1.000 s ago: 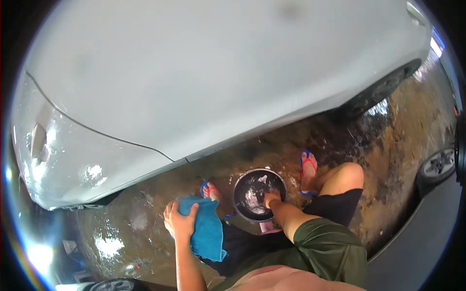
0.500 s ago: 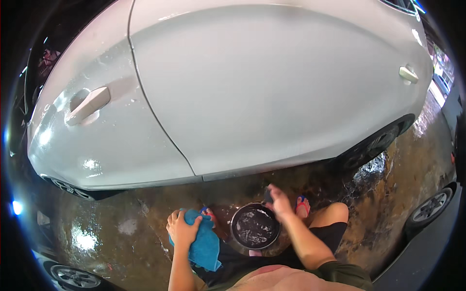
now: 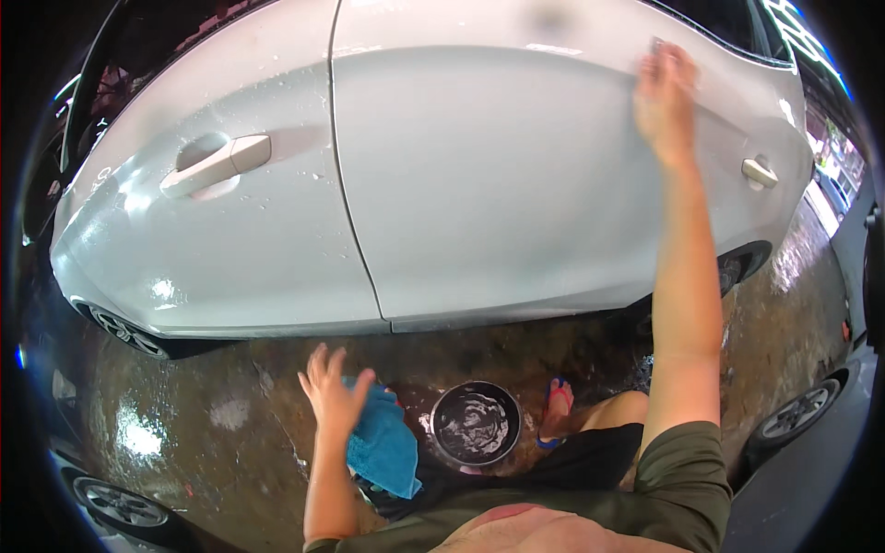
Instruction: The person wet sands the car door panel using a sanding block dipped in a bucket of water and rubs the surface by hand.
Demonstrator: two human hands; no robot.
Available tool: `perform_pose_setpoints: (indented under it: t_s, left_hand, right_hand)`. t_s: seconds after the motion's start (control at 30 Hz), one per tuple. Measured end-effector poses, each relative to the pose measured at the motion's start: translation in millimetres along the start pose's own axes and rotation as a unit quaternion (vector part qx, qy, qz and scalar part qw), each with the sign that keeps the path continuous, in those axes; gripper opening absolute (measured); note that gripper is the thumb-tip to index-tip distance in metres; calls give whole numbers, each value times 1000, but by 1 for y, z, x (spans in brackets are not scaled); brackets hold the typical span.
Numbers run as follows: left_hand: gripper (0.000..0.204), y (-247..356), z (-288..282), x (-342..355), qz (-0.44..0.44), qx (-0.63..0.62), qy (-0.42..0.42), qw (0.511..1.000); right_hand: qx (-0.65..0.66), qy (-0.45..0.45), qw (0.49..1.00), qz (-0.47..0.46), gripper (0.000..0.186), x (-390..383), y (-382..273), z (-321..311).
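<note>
My right hand (image 3: 666,97) is raised to the upper right of the white car door (image 3: 498,175), fingers curled over a small item that is blurred and mostly hidden. My left hand (image 3: 332,392) is low, fingers spread, just beside a blue cloth (image 3: 383,433) draped over my left leg. A black round basin (image 3: 475,394) of water stands on the floor between my feet.
The door handles (image 3: 214,166) and wheels (image 3: 129,329) of the white car show at both sides. The floor (image 3: 230,387) is wet. Grey vehicles (image 3: 839,433) with wheels stand behind me at lower right and lower left.
My right hand has risen from the basin to high on the door with something in it. My left hand has loosened from the blue cloth, fingers spreading. The view has tilted up along the car.
</note>
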State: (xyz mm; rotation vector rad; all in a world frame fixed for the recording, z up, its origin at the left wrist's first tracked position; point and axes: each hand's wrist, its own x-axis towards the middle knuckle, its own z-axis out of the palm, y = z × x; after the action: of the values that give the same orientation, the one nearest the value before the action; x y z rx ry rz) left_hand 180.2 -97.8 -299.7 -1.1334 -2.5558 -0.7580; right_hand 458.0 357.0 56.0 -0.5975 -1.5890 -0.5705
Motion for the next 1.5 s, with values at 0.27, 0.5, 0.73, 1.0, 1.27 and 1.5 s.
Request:
perform_pose_setpoints:
  t_s: [0.27, 0.5, 0.73, 1.0, 1.27, 1.5]
  left_hand:
    - [22, 80, -206, 219, 266, -87, 455, 845]
    - [59, 81, -212, 299, 134, -133, 395, 899]
    - [67, 64, -210, 300, 101, -148, 391, 903]
    - [63, 92, -205, 302, 104, -137, 437, 883]
    - [59, 69, -199, 305, 128, -134, 458, 869]
    - [59, 63, -198, 298, 123, -125, 482, 858]
  right_hand:
    - [65, -223, 954, -189, 58, 37, -213, 9]
    - [9, -48, 995, 90, 44, 37, -22, -1]
    - [116, -81, 971, -194, 46, 55, -158, 55]
    - [22, -63, 991, -118, 41, 56, -5, 21]
    - [57, -140, 987, 58, 45, 68, -30, -19]
    - [92, -204, 969, -108, 43, 67, -127, 14]
